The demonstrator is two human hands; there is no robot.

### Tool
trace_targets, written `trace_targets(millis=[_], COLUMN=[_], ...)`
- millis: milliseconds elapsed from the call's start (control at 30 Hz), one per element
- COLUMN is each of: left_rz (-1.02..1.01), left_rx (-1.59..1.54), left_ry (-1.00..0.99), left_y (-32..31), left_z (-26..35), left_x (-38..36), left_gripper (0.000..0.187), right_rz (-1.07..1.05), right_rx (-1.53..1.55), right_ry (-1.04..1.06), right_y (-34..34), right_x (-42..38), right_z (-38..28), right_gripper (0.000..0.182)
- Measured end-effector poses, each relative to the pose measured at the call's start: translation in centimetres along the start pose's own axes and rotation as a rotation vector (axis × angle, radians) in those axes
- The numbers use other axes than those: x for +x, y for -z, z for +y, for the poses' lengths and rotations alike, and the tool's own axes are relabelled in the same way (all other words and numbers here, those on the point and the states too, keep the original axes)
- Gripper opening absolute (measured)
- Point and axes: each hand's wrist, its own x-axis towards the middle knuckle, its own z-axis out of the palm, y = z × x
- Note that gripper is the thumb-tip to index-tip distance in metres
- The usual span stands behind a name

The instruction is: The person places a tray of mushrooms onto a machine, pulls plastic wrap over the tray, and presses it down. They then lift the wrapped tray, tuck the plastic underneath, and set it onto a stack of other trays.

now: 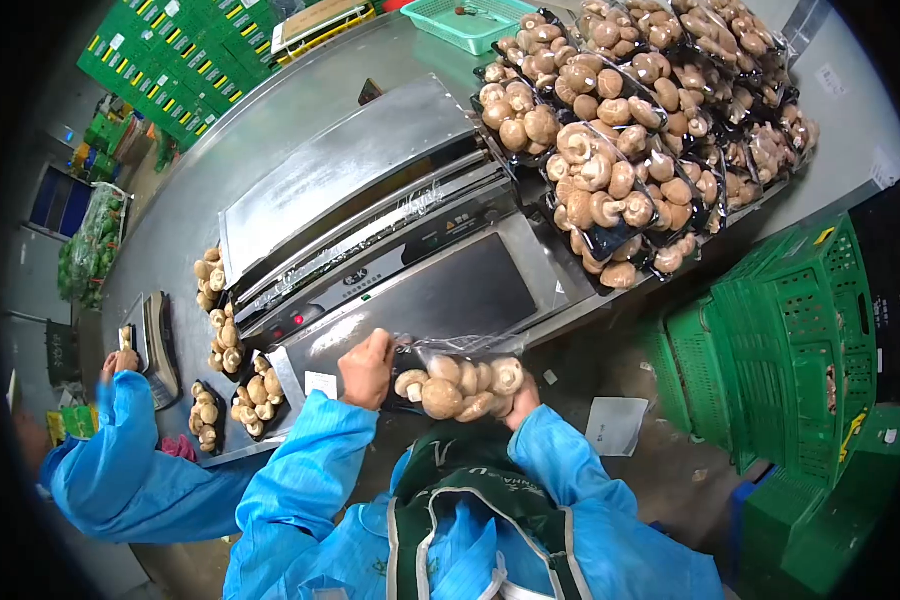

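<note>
A black tray of brown mushrooms [460, 388] is held in front of my apron, with clear plastic film [465, 346] stretching up from it. My left hand [367, 370] is closed at the tray's left end, seemingly pinching the film's edge. Around the right end curls my right hand [523, 403], its fingers partly hidden behind the mushrooms. Just beyond is the wrapping machine [370, 270], which has a dark flat plate [440, 300] and red lights on its front panel.
Wrapped mushroom trays [630, 150] are piled at the right of the steel table [300, 100]. Unwrapped trays [255, 395] stand at left, near a scale [158, 350] and a co-worker's hand [120, 363]. Green crates [770, 340] stack at right. A green basket [460, 25] sits at the back.
</note>
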Motion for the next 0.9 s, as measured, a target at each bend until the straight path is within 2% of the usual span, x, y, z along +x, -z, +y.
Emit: trace_targets(millis=[67, 133, 200, 267, 333, 367, 400, 433, 467, 500, 533, 600, 633, 700, 733, 800, 867, 900], left_rz=[-0.102, -0.238, -0.268, -0.43, -0.682, -0.684, -0.744, -0.883, -0.963, -1.039, -1.103, -1.235, -1.301, -1.449, -1.524, -1.515, -1.215, -1.122], left_rx=[-0.234, -1.251, -1.329, -1.904, -1.994, -1.984, -1.685, -1.867, -1.958, -2.041, -2.187, -2.473, -2.615, -2.81, -2.862, -2.507, -2.341, -2.131], left_ry=[0.156, 0.424, 0.489, 0.42, 0.181, 0.118, 0.144, 0.372, 0.471, 0.583, 0.553, 0.475, 0.426, 0.325, 0.272, 0.6, 0.904, 0.751], left_y=[-0.5, 0.2, 3.2, 3.8, 7.0, 8.7, 10.6, 12.4, 12.8, 13.1, 12.7, 11.5, 10.7, 9.2, 8.5, 8.2, 10.0, 10.1], left_z=[0.2, 2.7, 6.0, 6.3, 8.1, 9.3, 9.9, 10.2, 10.1, 10.0, 9.7, 9.2, 9.0, 8.2, 7.6, 4.3, 3.8, 3.8], left_x=[-0.9, -1.9, -3.0, -5.0, -4.0, -1.9, -0.6, 0.6, 1.3, 2.0, 2.3, 2.8, 3.1, 3.7, 4.0, 4.4, 3.4, 4.3], left_gripper=[0.01, 0.014, 0.019, 0.025, 0.028, 0.036, 0.043, 0.041, 0.041, 0.04, 0.042, 0.046, 0.048, 0.051, 0.052, 0.053, 0.048, 0.045], right_rz=[-0.075, -0.15, -0.147, -0.021, 0.063, -0.132, -0.32, -0.369, -0.861, -0.836, -0.807, -0.351, -0.632, -0.9, -1.053, -1.321, -0.873, -0.908], right_rx=[0.222, 0.421, 0.696, 0.985, 1.021, 0.667, 0.049, -0.623, -1.314, -1.404, -1.49, -0.97, -1.05, -1.135, -1.29, -1.595, -1.517, -1.495], right_ry=[-0.348, -0.596, -0.899, -1.223, -1.327, -0.954, -0.662, -0.389, -0.052, -0.053, -0.052, 0.173, 0.273, 0.409, 0.313, 0.081, -0.499, -0.316], right_y=[-0.2, -1.2, -2.8, -4.4, -5.5, -4.9, -5.6, -6.3, -4.8, -7.4, -10.9, -15.9, -20.5, -25.4, -26.1, -27.0, -25.5, -21.3], right_x=[-1.1, -3.4, -6.4, -9.3, -11.5, -12.9, -13.5, -14.0, -10.6, -9.8, -9.4, -10.1, -11.8, -12.6, -12.6, -12.6, -13.0, -12.3], right_z=[-0.2, -1.4, -3.1, -4.7, -5.7, -4.8, -5.5, -6.2, -5.8, -8.0, -10.8, -13.9, -14.2, -12.4, -11.2, -10.2, -14.6, -15.4], right_gripper=[0.014, 0.014, 0.014, 0.015, 0.016, 0.018, 0.021, 0.024, 0.024, 0.026, 0.028, 0.039, 0.044, 0.048, 0.054, 0.068, 0.071, 0.074])
